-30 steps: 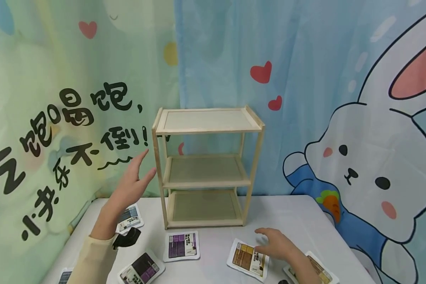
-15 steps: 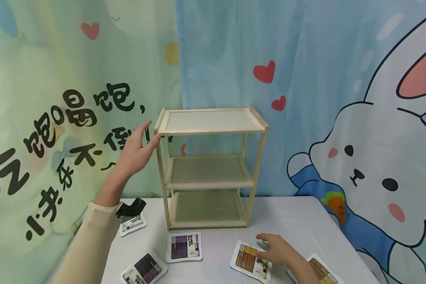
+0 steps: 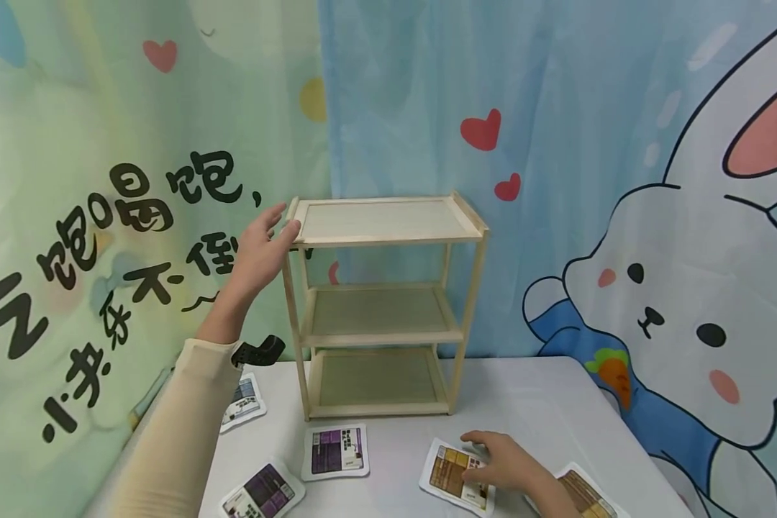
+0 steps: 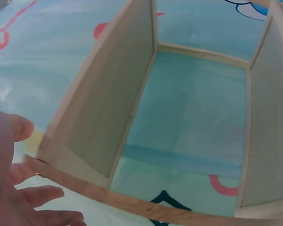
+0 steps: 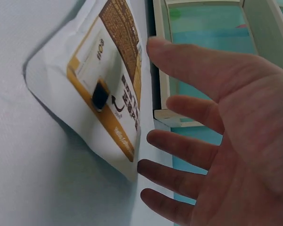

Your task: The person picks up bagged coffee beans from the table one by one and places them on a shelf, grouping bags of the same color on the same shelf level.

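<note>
Left hand (image 3: 262,248): fingers spread, straight, laid vs. top left corner of the wooden shelf (image 3: 382,302), which stands at 12 o'clock on the table (image 3: 557,403). Right hand (image 3: 501,460): fingers apart, flat over a yellow packet (image 3: 453,471) at 5 o'clock. Shelf judged light, stiff, tippy; best gripped at the uprights. Packet judged thin, soft, slick; best pinched at an edge.

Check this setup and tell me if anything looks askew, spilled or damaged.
Nothing stands out. The wooden shelf rack stands upright on the table, all three tiers bare. The left hand touches its top left corner. The right hand rests on a yellow-brown packet. The purple packets lie flat, loosely scattered, unopened as far as shows.
</note>
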A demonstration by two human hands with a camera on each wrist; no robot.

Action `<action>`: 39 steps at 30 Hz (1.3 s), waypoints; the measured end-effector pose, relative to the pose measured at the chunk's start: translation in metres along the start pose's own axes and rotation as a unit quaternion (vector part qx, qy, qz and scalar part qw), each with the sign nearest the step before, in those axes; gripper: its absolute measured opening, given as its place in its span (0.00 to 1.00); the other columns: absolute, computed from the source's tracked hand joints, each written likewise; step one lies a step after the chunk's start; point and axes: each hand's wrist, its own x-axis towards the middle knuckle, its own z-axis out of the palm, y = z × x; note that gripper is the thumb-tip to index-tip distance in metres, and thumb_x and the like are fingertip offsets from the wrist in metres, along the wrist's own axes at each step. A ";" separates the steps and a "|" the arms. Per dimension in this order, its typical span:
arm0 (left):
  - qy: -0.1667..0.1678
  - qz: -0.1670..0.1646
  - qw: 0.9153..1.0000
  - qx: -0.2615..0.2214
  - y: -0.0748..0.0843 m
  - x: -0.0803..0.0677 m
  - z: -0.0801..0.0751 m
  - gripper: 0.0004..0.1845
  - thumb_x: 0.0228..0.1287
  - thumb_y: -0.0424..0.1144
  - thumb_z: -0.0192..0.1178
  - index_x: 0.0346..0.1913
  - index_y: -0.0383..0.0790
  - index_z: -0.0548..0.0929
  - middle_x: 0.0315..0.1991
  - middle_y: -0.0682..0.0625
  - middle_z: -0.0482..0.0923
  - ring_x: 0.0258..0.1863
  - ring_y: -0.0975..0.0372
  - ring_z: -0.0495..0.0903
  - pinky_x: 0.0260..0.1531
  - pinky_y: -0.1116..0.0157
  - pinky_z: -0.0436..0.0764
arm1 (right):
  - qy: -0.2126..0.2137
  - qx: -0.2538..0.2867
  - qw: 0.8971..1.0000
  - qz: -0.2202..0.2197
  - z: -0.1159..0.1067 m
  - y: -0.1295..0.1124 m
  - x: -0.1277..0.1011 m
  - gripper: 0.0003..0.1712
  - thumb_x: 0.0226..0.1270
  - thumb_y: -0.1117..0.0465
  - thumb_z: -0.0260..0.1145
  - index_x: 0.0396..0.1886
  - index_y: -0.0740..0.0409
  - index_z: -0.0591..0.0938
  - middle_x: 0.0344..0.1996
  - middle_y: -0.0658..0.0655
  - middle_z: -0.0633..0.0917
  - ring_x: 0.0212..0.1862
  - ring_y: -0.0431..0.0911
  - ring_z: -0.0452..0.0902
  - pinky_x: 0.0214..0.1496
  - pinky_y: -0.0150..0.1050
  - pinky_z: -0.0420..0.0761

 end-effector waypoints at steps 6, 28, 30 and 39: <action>0.014 0.034 0.999 -0.015 -0.013 0.005 0.009 0.29 0.76 0.46 0.45 0.74 0.38 0.61 0.71 0.38 0.59 0.68 0.45 0.60 0.62 0.48 0.64 | -0.035 0.023 0.999 -0.016 0.001 0.003 0.004 0.31 0.47 0.58 0.80 0.54 0.58 0.82 0.54 0.62 0.80 0.58 0.65 0.70 0.57 0.65 0.66; 0.036 0.023 0.997 -0.064 -0.027 -0.001 0.032 0.28 0.77 0.46 0.32 0.74 0.40 0.59 0.70 0.37 0.60 0.63 0.50 0.64 0.57 0.49 0.63 | -0.059 0.074 0.993 -0.068 0.007 0.000 -0.009 0.38 0.46 0.63 0.80 0.59 0.60 0.77 0.57 0.66 0.77 0.56 0.63 0.71 0.55 0.68 0.65; 0.035 0.024 0.997 -0.065 -0.027 -0.002 0.031 0.28 0.77 0.46 0.32 0.74 0.39 0.59 0.70 0.36 0.58 0.64 0.49 0.63 0.58 0.48 0.62 | -0.064 0.091 0.992 -0.064 0.007 -0.004 -0.010 0.34 0.47 0.63 0.80 0.57 0.59 0.78 0.55 0.64 0.78 0.52 0.59 0.72 0.54 0.65 0.67; 0.037 0.029 0.997 -0.061 -0.025 -0.002 0.030 0.28 0.76 0.45 0.33 0.74 0.38 0.59 0.68 0.36 0.60 0.53 0.48 0.65 0.48 0.52 0.63 | -0.053 0.070 0.991 -0.101 0.008 -0.013 -0.008 0.22 0.54 0.64 0.75 0.50 0.56 0.81 0.45 0.54 0.80 0.40 0.48 0.71 0.41 0.43 0.72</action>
